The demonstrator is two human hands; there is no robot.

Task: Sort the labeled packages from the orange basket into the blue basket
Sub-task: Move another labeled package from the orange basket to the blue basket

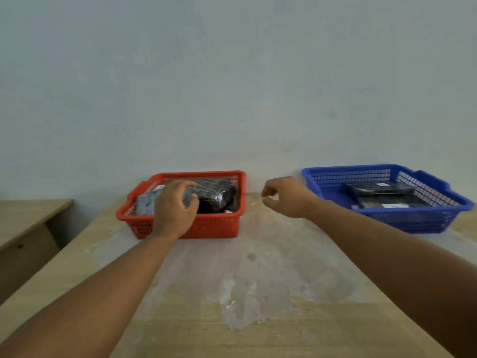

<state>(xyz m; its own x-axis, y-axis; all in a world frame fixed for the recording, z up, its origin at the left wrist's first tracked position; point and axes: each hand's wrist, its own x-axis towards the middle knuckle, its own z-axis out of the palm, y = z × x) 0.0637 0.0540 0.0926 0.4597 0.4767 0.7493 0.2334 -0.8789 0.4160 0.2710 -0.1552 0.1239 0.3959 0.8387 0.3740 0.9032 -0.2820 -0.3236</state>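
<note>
The orange basket (214, 227) stands at the back middle of the table and holds several wrapped packages. My left hand (175, 208) reaches into it and is closed around a grey package (145, 204). A black shiny package (216, 193) lies beside it in the same basket. The blue basket (423, 223) sits at the back right with dark packages (382, 193) inside, white labels showing on them. My right hand (284, 196) hovers between the two baskets, fingers loosely curled with nothing in them.
The wooden table (258, 285) has a worn, pale patch in its middle. A second desk (28, 218) stands lower at the left. A plain wall runs right behind both baskets.
</note>
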